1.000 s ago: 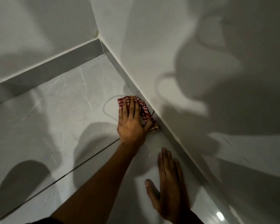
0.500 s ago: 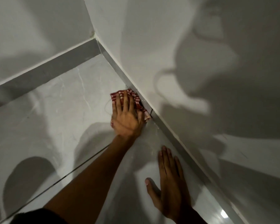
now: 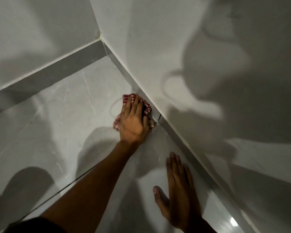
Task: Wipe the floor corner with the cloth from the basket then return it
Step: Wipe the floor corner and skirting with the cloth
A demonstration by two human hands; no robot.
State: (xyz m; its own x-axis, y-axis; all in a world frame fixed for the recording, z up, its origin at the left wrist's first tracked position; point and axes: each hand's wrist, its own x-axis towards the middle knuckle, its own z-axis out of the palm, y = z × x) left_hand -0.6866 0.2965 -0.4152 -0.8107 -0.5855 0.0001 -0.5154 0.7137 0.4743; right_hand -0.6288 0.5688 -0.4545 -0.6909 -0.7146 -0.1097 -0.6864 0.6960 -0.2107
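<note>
Cloth (image 3: 145,105), red and white checked, is lying bunched on the pale floor (image 3: 60,115) in the middle of the frame, its right edge pressing against the grey skirting (image 3: 124,74) that is running from upper centre to lower right. The left hand (image 3: 133,125) is lying flat on top of it, pinning it down rather than gripping it; its fingers (image 3: 127,106) are stretching out straight and close together, with cloth showing past the fingertips and beside the palm. The right hand (image 3: 180,195) is resting palm-down on the bare tile at lower right, fingers nearly together, thumb splayed, holding nothing and well apart from the cloth.

Judging from this, the real corner at upper centre is not being reached yet, so a short stroke could leave it unwiped. The loosely bunched cloth could also be slipping out from under a flat palm on such glossy tile. No basket is showing anywhere.
</note>
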